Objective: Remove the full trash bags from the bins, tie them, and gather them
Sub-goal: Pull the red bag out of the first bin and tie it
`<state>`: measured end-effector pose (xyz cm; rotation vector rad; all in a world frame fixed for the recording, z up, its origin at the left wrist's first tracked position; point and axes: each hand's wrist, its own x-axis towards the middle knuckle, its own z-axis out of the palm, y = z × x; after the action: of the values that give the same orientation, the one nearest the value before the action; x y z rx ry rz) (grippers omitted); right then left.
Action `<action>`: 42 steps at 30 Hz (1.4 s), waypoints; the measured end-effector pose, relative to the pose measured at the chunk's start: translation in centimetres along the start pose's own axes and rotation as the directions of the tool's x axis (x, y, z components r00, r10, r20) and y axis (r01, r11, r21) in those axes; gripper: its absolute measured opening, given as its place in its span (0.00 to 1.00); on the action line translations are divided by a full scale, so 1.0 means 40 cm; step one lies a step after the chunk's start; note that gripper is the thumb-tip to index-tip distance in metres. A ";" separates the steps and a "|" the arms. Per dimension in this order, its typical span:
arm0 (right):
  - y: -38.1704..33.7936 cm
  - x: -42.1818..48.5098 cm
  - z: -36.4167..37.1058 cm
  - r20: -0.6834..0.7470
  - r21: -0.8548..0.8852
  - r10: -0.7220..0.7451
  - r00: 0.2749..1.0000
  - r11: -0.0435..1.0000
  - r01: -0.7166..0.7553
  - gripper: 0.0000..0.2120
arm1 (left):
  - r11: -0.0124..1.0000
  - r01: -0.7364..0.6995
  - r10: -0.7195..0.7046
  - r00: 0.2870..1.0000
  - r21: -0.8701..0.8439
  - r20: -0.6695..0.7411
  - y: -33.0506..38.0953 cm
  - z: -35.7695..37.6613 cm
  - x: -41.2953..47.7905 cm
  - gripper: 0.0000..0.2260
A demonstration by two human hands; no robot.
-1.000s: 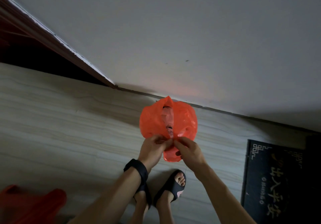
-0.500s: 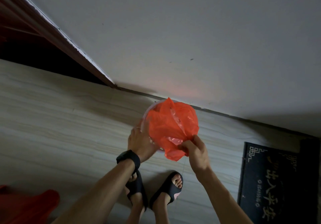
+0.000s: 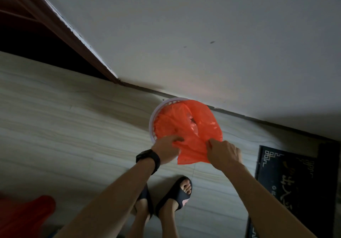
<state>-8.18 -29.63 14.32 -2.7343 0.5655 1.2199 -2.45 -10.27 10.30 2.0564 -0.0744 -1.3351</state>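
An orange trash bag (image 3: 195, 127) sits in a small round white bin (image 3: 154, 117) on the floor against the wall. The bag's near edge drapes over the bin's front rim. My left hand (image 3: 166, 150), with a black watch on the wrist, pinches the bag's edge at the bin's front left. My right hand (image 3: 224, 153) grips the bag's edge at the front right. Light-coloured contents show through the gap in the bag's mouth.
A dark doormat (image 3: 299, 188) with pale characters lies at the right. Another red plastic bag (image 3: 24, 217) lies at the bottom left corner. A brown door frame (image 3: 60, 25) runs along the upper left. My sandalled feet (image 3: 162, 202) stand just behind the bin.
The bag's mouth was pinched together by both hands above the bin a second ago. Now the white rim shows, and both hands hold the near edge apart at the front.
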 end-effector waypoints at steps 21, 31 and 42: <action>-0.115 -0.006 0.002 -0.397 0.687 0.092 0.913 0.690 0.229 0.29 | 0.762 0.270 -0.472 0.854 -0.589 -0.219 -0.314 0.069 0.218 0.08; -0.029 -0.011 -0.106 -0.233 0.923 0.273 0.933 0.363 0.125 0.14 | 0.836 0.231 -0.411 0.865 -0.498 -0.288 -0.300 0.076 0.196 0.10; -0.158 -0.131 -0.118 -0.310 0.763 -0.022 0.950 0.590 0.263 0.17 | 0.952 0.262 -0.296 0.920 -0.161 -0.258 -0.192 0.112 0.202 0.09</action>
<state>-5.75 -23.33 20.94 -2.0739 0.6815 0.3587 -4.64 -9.77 -1.48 2.1845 0.4331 -1.1613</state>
